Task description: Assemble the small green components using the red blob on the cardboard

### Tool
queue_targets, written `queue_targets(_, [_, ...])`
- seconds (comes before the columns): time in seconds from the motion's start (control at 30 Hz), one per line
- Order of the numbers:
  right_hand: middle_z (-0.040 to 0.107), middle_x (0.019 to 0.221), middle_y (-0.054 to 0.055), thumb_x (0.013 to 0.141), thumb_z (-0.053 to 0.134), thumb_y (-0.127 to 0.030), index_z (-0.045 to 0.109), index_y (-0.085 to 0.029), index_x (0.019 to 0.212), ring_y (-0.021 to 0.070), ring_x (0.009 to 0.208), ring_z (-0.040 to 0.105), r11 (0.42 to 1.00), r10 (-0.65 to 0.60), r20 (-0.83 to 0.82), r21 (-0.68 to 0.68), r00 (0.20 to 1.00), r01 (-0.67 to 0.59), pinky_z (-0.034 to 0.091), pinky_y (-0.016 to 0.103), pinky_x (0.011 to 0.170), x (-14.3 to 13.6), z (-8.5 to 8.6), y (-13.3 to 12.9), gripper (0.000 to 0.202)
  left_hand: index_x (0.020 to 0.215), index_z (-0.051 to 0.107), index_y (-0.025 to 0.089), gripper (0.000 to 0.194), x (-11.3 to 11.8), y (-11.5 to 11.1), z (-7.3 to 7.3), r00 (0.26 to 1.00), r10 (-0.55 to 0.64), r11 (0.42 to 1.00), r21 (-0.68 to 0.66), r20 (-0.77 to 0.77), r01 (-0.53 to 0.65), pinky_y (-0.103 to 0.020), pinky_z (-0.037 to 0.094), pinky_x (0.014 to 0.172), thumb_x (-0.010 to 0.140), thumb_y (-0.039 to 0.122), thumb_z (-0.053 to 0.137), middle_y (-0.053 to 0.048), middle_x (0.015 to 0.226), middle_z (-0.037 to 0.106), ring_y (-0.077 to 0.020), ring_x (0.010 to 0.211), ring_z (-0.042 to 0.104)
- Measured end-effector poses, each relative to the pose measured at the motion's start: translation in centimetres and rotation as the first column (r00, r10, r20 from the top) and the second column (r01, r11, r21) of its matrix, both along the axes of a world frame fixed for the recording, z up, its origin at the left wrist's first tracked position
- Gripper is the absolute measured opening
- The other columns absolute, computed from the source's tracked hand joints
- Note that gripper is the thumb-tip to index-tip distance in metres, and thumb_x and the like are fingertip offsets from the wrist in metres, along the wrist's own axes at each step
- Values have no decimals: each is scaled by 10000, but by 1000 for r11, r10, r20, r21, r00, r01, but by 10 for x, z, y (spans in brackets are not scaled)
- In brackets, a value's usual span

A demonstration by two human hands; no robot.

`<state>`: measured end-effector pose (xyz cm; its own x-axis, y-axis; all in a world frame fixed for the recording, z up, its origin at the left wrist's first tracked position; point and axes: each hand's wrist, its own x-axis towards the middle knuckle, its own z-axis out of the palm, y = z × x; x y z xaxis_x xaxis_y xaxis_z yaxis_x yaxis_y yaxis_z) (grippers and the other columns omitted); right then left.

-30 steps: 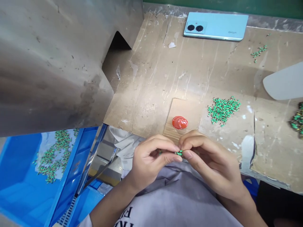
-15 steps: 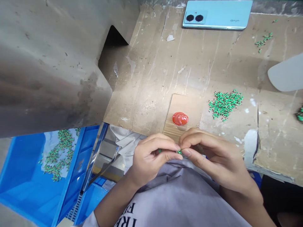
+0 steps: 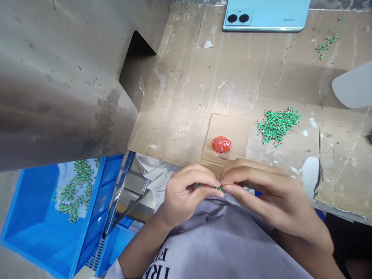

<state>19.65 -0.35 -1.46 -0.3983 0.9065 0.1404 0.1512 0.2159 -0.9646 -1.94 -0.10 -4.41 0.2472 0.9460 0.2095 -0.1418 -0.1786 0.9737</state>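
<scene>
Fingertip to fingertip, my two hands meet in front of my shirt, just off the table's near edge. My left hand is closed in a pinch on a small green part, mostly covered by the fingertips. Another bit of green shows between its finger and thumb. My right hand pinches thumb against forefinger at the same spot; whatever lies between them is too small to make out. Just beyond the hands, a red blob of glossy paste sits on a cardboard piece.
A pile of small green parts lies right of the cardboard, with a smaller scatter farther back. A light-blue phone rests at the far edge. Left stand a metal housing and a blue bin holding more green parts.
The view has shifted slightly. Both hands keep their pinch together, with only small movement at the fingertips.
</scene>
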Motion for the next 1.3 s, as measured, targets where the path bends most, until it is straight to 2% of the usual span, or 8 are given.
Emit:
queue_targets(0.1, [790, 948, 6, 1083, 729, -106, 754, -219, 1103, 121, 840, 762, 1000, -12, -24, 24, 1000, 13, 622, 208, 765, -1, 4, -1, 117, 980, 843, 213, 152, 2, -1, -1, 994, -5, 997, -82, 111, 14, -195, 619, 753, 924, 171, 978, -15, 878, 826, -136, 804, 780])
queue_targets(0.23, [806, 937, -12, 1049, 817, -172, 767, -249, 1175, 116, 773, 743, 998, -53, -64, -34, 997, 51, 627, 205, 723, -6, 3, -6, 156, 1006, 845, 233, 127, 6, -3, -3, 974, 5, 988, -154, 228, 31, -192, 590, 697, 954, 217, 961, -4, 870, 803, -134, 791, 762])
queue_targets(0.57, [838, 949, -26, 1088, 804, -216, 777, -271, 1171, 99, 770, 780, 993, -71, -94, -104, 993, 61, 636, 162, 720, -13, -3, -15, 103, 968, 841, 232, 113, 3, -5, -3, 973, 27, 990, -144, 228, 6, -206, 592, 659, 964, 240, 954, -9, 852, 791, -134, 732, 742])
queue_targets(0.73, [853, 997, 4, 1050, 777, -84, 778, -256, 1210, 142, 848, 820, 993, -106, -116, 34, 988, 111, 686, 227, 777, -11, -8, -15, 235, 1032, 861, 220, 150, 2, -5, 11, 994, 62, 969, -243, 91, -38, -207, 599, 645, 955, 298, 965, -21, 855, 814, -136, 708, 726])
queue_targets(0.87, [857, 1051, 62, 987, 738, 28, 772, -200, 1207, 181, 940, 840, 951, -166, -72, 252, 984, 179, 711, 279, 848, -8, -12, -13, 319, 1052, 877, 209, 81, -1, -6, 22, 995, 41, 990, -134, -94, -53, -207, 580, 624, 973, 215, 898, -29, 854, 825, -126, 664, 692])
queue_targets(0.97, [858, 1075, 89, 996, 695, 34, 772, -185, 1167, 186, 953, 843, 929, -142, -16, 343, 990, 139, 705, 274, 821, -5, -16, -13, 288, 1058, 873, 199, 131, -1, -7, 28, 979, 60, 995, -62, -194, -73, -209, 580, 610, 947, 132, 857, -13, 813, 806, -119, 625, 676])
queue_targets(1.1, [835, 1022, 80, 1035, 665, -15, 772, -223, 1164, 193, 873, 822, 929, -122, 22, 354, 992, 106, 688, 316, 756, -4, -18, -15, 267, 1019, 870, 198, 175, 2, -7, 33, 961, 99, 995, -7, -259, -104, -208, 562, 572, 900, 75, 831, -3, 777, 797, -117, 591, 664])
queue_targets(1.3, [816, 983, 72, 1039, 653, -21, 769, -266, 1146, 191, 794, 778, 925, -136, 39, 362, 990, 113, 648, 331, 687, -6, -15, -14, 291, 936, 887, 202, 132, 3, -7, 35, 958, 91, 986, -111, -273, -125, -232, 546, 532, 881, 98, 826, -26, 726, 812, -139, 559, 668])
